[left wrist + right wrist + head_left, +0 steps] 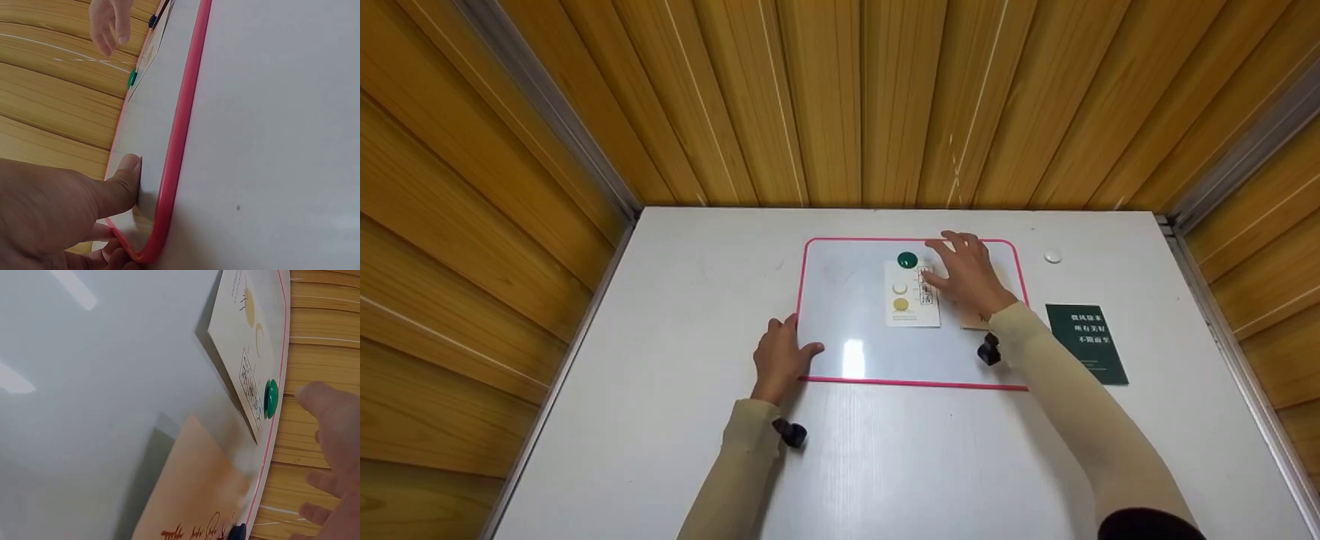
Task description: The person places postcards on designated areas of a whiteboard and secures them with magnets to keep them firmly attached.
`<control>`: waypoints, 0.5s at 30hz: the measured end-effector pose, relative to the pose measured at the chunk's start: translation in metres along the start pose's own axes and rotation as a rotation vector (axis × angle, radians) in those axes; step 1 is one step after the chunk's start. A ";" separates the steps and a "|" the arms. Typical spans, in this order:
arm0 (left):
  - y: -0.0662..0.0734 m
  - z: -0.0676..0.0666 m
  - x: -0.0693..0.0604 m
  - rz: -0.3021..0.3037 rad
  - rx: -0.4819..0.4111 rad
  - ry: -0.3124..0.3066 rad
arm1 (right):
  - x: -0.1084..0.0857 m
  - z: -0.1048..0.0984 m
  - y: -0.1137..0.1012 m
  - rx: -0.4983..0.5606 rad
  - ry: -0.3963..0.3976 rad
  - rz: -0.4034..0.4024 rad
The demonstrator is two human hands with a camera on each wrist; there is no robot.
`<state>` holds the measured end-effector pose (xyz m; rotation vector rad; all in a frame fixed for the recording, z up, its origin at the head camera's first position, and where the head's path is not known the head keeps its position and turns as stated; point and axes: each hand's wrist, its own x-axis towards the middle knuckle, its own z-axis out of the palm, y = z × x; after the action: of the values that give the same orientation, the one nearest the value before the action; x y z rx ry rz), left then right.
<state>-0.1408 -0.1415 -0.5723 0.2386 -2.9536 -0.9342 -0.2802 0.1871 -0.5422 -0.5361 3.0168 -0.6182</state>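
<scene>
My left hand (782,358) holds the lower left edge of the pink-framed whiteboard (840,315), thumb (125,185) on its face and fingers curled at the rim. The right hand (969,274) hovers over the board's upper right part, fingers spread and holding nothing. Just left of it, a white card (915,315) lies on the board with a green round magnet (907,260) at its top. Partly hidden beneath the right hand and arm is a tan card (194,484), with a dark blue magnet (238,532) at its edge in the right wrist view.
The board lies on a white table (675,315). To its right are a white round piece (1052,256) and a dark green card (1086,341) with white writing. Wood-patterned walls (840,105) stand behind and at both sides.
</scene>
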 end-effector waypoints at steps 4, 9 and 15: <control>0.001 0.000 0.000 -0.006 -0.004 -0.003 | -0.008 -0.002 0.007 -0.015 0.018 -0.012; 0.000 0.001 0.000 0.000 0.003 -0.004 | -0.021 -0.006 0.016 -0.041 0.041 -0.027; -0.001 0.001 0.000 0.005 0.016 -0.010 | -0.036 -0.012 0.025 -0.042 0.063 -0.029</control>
<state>-0.1406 -0.1422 -0.5736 0.2284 -2.9702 -0.9141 -0.2552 0.2254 -0.5430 -0.5738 3.0926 -0.5847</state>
